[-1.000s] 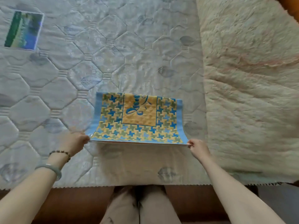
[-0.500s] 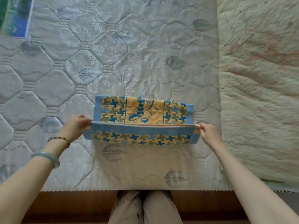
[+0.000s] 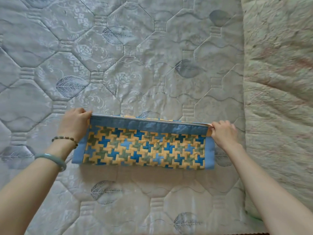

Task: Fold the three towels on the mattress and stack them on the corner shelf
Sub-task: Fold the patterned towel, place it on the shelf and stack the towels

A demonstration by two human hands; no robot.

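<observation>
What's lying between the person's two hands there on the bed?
In the head view, the folded patterned towel spans the whole gap: the left hand pinches its far left corner, the right hand its far right corner, on the quilted mattress.

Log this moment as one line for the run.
towel: folded over on mattress | left hand, right hand: pinching far corners

Soft even daylight, faint shadows; wide-angle bowing at edges, slight blur far right.
</observation>
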